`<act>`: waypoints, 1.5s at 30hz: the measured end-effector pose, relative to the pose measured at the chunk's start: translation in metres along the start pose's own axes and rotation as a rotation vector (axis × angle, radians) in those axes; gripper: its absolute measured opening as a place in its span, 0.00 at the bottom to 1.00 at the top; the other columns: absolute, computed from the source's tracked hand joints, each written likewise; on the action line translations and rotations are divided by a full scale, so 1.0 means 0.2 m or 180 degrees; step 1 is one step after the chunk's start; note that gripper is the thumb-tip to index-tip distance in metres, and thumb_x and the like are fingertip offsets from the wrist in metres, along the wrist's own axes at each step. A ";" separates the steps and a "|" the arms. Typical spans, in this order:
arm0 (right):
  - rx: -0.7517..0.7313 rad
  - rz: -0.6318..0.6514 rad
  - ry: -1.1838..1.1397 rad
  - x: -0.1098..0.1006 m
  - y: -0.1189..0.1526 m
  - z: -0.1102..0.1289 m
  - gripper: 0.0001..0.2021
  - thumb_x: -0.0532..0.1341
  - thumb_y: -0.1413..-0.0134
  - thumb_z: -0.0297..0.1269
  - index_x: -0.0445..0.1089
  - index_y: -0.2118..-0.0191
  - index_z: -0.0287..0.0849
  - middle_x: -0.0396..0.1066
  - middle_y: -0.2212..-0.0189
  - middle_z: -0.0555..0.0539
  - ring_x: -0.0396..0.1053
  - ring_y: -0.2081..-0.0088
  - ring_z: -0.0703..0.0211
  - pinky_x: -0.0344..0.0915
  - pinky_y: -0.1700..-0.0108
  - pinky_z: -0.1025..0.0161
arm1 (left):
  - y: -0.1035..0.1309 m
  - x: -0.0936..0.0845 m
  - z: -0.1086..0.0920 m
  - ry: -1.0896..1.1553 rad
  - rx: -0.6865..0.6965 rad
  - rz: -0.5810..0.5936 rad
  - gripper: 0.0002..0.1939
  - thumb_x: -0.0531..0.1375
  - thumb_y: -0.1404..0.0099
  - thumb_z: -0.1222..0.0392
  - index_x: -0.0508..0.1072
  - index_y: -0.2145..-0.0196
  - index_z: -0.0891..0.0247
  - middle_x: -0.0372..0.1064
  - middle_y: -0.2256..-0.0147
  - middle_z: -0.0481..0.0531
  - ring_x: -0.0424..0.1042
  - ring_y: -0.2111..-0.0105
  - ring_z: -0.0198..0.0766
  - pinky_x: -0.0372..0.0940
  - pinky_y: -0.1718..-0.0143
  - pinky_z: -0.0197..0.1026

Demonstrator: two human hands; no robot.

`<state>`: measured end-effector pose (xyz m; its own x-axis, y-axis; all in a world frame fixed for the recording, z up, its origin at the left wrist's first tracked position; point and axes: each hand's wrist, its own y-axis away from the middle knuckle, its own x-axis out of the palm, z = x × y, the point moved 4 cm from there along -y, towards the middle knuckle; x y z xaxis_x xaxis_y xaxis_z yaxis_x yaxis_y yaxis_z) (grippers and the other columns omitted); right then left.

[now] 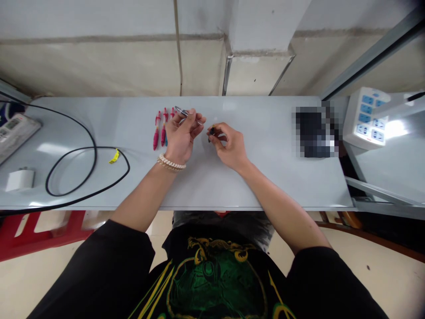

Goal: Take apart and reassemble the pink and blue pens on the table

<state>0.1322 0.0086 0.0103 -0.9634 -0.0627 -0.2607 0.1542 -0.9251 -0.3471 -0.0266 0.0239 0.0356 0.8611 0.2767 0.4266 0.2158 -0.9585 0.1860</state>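
My left hand (182, 136), with braided bracelets at the wrist, is closed around a slim silver-and-dark pen (181, 110) that slants across the fingers. Just right of it, my right hand (230, 145) pinches a small black piece (211, 131) between thumb and fingertips; its exact kind is too small to tell. A short gap separates the two hands above the table. Beside my left hand lie several pink pens, among them one at the far left (156, 133) and another (164, 128). My left hand partly hides the rest, along with a bit of blue.
A black cable (96, 153) with a yellow tag (114, 156) loops over the left of the grey table (265, 186). A white charger (20, 179) sits near the front left. At the right are a blurred dark object (312, 133) and a white power strip (367, 117).
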 end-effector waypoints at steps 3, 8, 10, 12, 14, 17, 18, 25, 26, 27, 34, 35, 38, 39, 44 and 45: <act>0.0038 0.0027 0.0053 0.00 0.00 0.00 0.06 0.62 0.36 0.37 0.74 0.55 0.47 0.82 0.56 0.45 0.78 0.56 0.55 0.76 0.47 0.51 | 0.00 -0.01 0.01 -0.0048 -0.0052 -0.0071 0.09 0.72 0.27 0.57 0.77 0.64 0.58 0.83 0.57 0.56 0.82 0.42 0.48 0.79 0.46 0.43; 0.0029 0.0045 0.0166 0.00 0.00 -0.02 0.07 0.62 0.35 0.37 0.74 0.54 0.47 0.81 0.56 0.45 0.78 0.57 0.55 0.76 0.47 0.51 | -0.01 -0.01 0.01 -0.0067 0.0026 0.0013 0.09 0.72 0.27 0.56 0.77 0.63 0.58 0.83 0.58 0.55 0.83 0.43 0.49 0.80 0.49 0.42; -0.0054 0.0019 0.0213 0.00 0.00 -0.02 0.07 0.61 0.35 0.37 0.74 0.53 0.47 0.81 0.56 0.45 0.78 0.57 0.55 0.76 0.47 0.51 | -0.02 -0.01 0.01 -0.0088 0.0056 0.0046 0.11 0.72 0.27 0.55 0.76 0.63 0.59 0.82 0.58 0.55 0.84 0.44 0.49 0.80 0.50 0.42; -0.0174 -0.0013 0.0273 0.00 0.00 -0.03 0.08 0.61 0.34 0.36 0.74 0.53 0.47 0.81 0.55 0.45 0.78 0.56 0.55 0.77 0.47 0.51 | -0.03 -0.02 0.02 -0.0143 0.0072 0.0077 0.11 0.72 0.27 0.55 0.76 0.64 0.59 0.82 0.58 0.55 0.84 0.44 0.49 0.81 0.51 0.42; -0.0262 -0.0012 0.0329 0.00 0.00 -0.04 0.08 0.60 0.34 0.35 0.74 0.53 0.47 0.81 0.54 0.44 0.79 0.56 0.54 0.77 0.47 0.50 | -0.03 -0.02 0.02 -0.0199 0.0087 0.0098 0.10 0.71 0.26 0.55 0.76 0.63 0.59 0.83 0.58 0.55 0.84 0.44 0.49 0.81 0.51 0.42; -0.0294 0.0003 0.0356 0.01 0.00 -0.04 0.08 0.60 0.34 0.34 0.74 0.52 0.47 0.81 0.54 0.44 0.79 0.56 0.54 0.77 0.46 0.49 | -0.04 -0.02 0.02 -0.0207 0.0090 0.0108 0.09 0.70 0.25 0.56 0.76 0.63 0.58 0.83 0.57 0.55 0.82 0.42 0.49 0.81 0.49 0.43; -0.0297 0.0008 0.0360 0.01 0.00 -0.04 0.08 0.60 0.34 0.34 0.74 0.52 0.46 0.81 0.54 0.44 0.79 0.56 0.54 0.77 0.46 0.49 | -0.03 -0.02 0.02 -0.0186 0.0080 0.0108 0.09 0.69 0.24 0.56 0.76 0.63 0.58 0.83 0.57 0.55 0.82 0.41 0.50 0.81 0.48 0.44; -0.0269 -0.0125 0.0388 0.00 0.00 -0.05 0.06 0.60 0.33 0.35 0.73 0.53 0.47 0.81 0.56 0.45 0.79 0.57 0.55 0.78 0.49 0.51 | -0.03 -0.02 0.03 0.0015 -0.0045 0.0097 0.05 0.69 0.25 0.57 0.78 0.60 0.57 0.84 0.54 0.55 0.76 0.34 0.53 0.77 0.39 0.50; -0.0269 -0.0107 0.0402 0.00 0.00 -0.05 0.06 0.61 0.33 0.35 0.73 0.53 0.47 0.81 0.56 0.45 0.79 0.58 0.55 0.78 0.49 0.52 | -0.03 -0.02 0.03 0.0037 -0.0051 0.0108 0.05 0.69 0.25 0.57 0.78 0.59 0.57 0.85 0.54 0.55 0.76 0.33 0.53 0.77 0.38 0.50; -0.0273 -0.0103 0.0414 0.00 0.00 -0.05 0.06 0.61 0.33 0.36 0.73 0.53 0.47 0.81 0.56 0.45 0.79 0.58 0.55 0.78 0.49 0.52 | -0.03 -0.02 0.03 0.0053 -0.0053 0.0122 0.04 0.70 0.25 0.57 0.78 0.59 0.57 0.85 0.54 0.55 0.76 0.33 0.53 0.77 0.38 0.50; -0.0282 -0.0035 0.0525 0.00 -0.01 -0.06 0.05 0.61 0.31 0.36 0.72 0.53 0.47 0.80 0.56 0.45 0.78 0.57 0.55 0.77 0.49 0.53 | -0.04 -0.03 0.04 0.0049 -0.0049 0.0225 0.05 0.69 0.24 0.56 0.79 0.55 0.56 0.85 0.51 0.55 0.75 0.32 0.53 0.75 0.34 0.51; -0.0285 -0.0038 0.0532 0.00 -0.01 -0.06 0.05 0.60 0.31 0.36 0.72 0.53 0.47 0.80 0.56 0.45 0.78 0.57 0.55 0.77 0.50 0.53 | -0.04 -0.03 0.04 0.0035 -0.0049 0.0221 0.05 0.69 0.24 0.56 0.79 0.55 0.56 0.85 0.50 0.55 0.75 0.32 0.53 0.75 0.34 0.52; -0.0273 0.0050 0.0547 0.00 -0.01 -0.06 0.05 0.60 0.31 0.36 0.72 0.53 0.46 0.79 0.58 0.45 0.78 0.58 0.55 0.76 0.52 0.53 | -0.03 -0.02 0.04 -0.0018 -0.0058 0.0217 0.04 0.69 0.24 0.57 0.79 0.55 0.57 0.85 0.49 0.56 0.75 0.32 0.54 0.74 0.33 0.53; -0.0271 0.0062 0.0556 0.01 -0.01 -0.05 0.05 0.60 0.31 0.36 0.72 0.53 0.46 0.79 0.58 0.45 0.78 0.59 0.55 0.76 0.52 0.53 | -0.02 -0.02 0.03 -0.0027 -0.0060 0.0219 0.04 0.68 0.24 0.57 0.79 0.54 0.57 0.85 0.49 0.57 0.75 0.32 0.54 0.75 0.33 0.53; -0.0385 -0.0012 0.0600 0.01 -0.01 -0.03 0.08 0.60 0.32 0.35 0.73 0.51 0.46 0.80 0.57 0.44 0.77 0.59 0.55 0.76 0.53 0.55 | -0.01 -0.01 0.02 0.0041 0.0037 0.0176 0.04 0.66 0.22 0.59 0.78 0.52 0.59 0.83 0.46 0.59 0.73 0.30 0.54 0.75 0.33 0.53; -0.0396 -0.0026 0.0610 0.01 -0.01 -0.03 0.08 0.60 0.32 0.36 0.73 0.51 0.46 0.80 0.57 0.44 0.77 0.59 0.55 0.76 0.54 0.55 | -0.01 0.00 0.02 0.0049 0.0072 0.0178 0.03 0.66 0.22 0.60 0.78 0.53 0.59 0.83 0.46 0.58 0.73 0.30 0.54 0.75 0.33 0.53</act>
<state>0.1323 0.0121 0.0043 -0.9072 0.0278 -0.4198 0.1840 -0.8712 -0.4552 -0.0265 0.0258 0.0320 0.8649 0.2234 0.4494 0.1781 -0.9738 0.1414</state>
